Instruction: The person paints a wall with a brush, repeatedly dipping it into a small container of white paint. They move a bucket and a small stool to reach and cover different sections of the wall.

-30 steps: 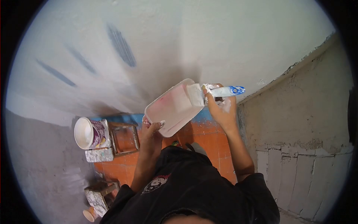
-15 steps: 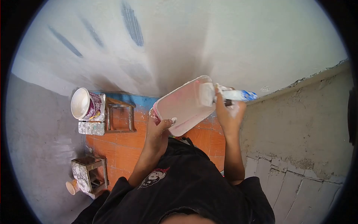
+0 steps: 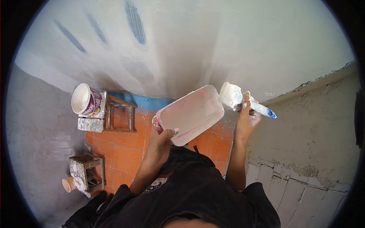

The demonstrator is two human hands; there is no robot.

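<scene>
Overhead, the head-worn camera looks steeply down along a white-coated wall (image 3: 182, 41) to an orange tiled floor (image 3: 125, 152). The left hand (image 3: 161, 135) is clamped on the near rim of a shallow pink tray (image 3: 190, 114), thumb over the edge, holding it tilted at chest height; its inside is smeared with white material. The right hand (image 3: 247, 116) is closed around the blue-tipped handle of a wide putty knife (image 3: 243, 100), index finger laid along the shank; the blade, loaded with white compound, stands just beside the tray's far corner and apart from the wall. Most of the wall in view carries a smooth white coat, yet three dark blue-grey streaks (image 3: 135, 22) show through near the top, and the adjoining surface at right (image 3: 304, 152) is bare, rough grey render with exposed block joints. Judged from this, the coating is well advanced on the main wall but unfinished at the streaks, and the right-hand surface is untouched. Below left, a bucket (image 3: 85, 99) of white material lies tipped on a spattered wooden stool (image 3: 114, 117); a second stool (image 3: 85, 171) stands nearer the person, well apart from both hands.
</scene>
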